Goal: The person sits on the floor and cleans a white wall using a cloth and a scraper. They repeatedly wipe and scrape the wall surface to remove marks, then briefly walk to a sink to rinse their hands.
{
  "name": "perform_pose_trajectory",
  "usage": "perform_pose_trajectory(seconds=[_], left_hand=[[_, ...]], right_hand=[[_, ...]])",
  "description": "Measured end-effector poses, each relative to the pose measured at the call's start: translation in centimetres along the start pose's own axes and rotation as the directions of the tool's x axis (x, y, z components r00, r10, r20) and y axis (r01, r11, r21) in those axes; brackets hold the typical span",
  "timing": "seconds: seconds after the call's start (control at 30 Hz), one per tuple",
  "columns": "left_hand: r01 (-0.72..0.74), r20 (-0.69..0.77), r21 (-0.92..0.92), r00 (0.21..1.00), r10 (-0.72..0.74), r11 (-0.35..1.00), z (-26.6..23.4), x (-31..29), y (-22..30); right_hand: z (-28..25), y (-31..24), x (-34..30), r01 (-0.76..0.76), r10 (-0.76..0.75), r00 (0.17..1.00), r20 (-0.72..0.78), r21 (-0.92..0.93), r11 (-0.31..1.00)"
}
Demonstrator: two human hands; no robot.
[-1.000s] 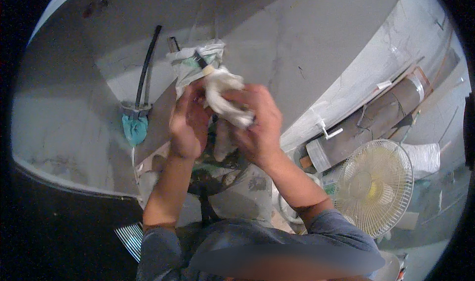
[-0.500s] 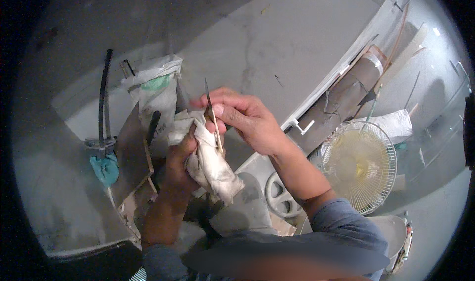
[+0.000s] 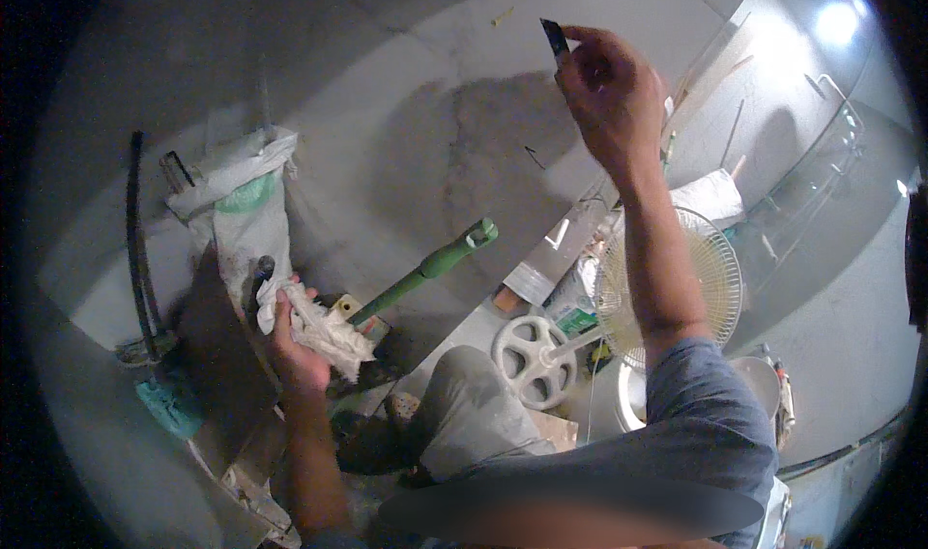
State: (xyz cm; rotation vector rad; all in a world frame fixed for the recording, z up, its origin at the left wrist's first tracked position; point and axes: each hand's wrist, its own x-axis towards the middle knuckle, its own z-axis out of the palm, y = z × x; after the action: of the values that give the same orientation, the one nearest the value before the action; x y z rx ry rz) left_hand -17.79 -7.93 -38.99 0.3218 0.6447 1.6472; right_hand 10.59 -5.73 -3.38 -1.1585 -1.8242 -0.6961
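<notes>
My left hand [image 3: 299, 348], low at the left of centre, is closed around a crumpled whitish rag [image 3: 333, 336]. Far up and to the right, my raised right hand [image 3: 614, 90] pinches what looks like a putty knife [image 3: 553, 39]. Its flat dark blade sticks out past my fingertips, while the handle is hidden by the hand. A pale, stained wall or board lies behind the blade; I cannot tell whether they touch. Just right of the rag, a green pole [image 3: 425, 274] slants up from a yellowish block-like piece [image 3: 345, 305].
At the left stand a white woven sack [image 3: 253, 230], a dark upright bar [image 3: 137, 230] and a teal bag [image 3: 166, 409]. A wire-guarded fan [image 3: 710, 259] is beside my right forearm, with a white spoked wheel-shaped piece [image 3: 536, 363] and a white bucket [image 3: 630, 394] below.
My hands have parted. The right one has moved up and right with the putty knife, away from the rag; the left has lowered leftward with the rag. The green pole has come into view.
</notes>
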Motion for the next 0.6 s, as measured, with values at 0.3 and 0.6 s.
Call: perform_pose_trajectory(seconds=[0.3,0.6], left_hand=[[0.088,-0.027,0.175,0.996,-0.085,0.981,-7.2,4.5,-0.9],[0.177,-0.050,0.173,0.984,-0.171,0.969,-7.9,5.7,-3.4]], right_hand=[[3.7,1.8,5.6,0.285,-0.266,0.958,0.105,-0.408,0.867],[4.9,1.1,6.0,0.335,-0.321,0.941,0.108,-0.431,0.838]])
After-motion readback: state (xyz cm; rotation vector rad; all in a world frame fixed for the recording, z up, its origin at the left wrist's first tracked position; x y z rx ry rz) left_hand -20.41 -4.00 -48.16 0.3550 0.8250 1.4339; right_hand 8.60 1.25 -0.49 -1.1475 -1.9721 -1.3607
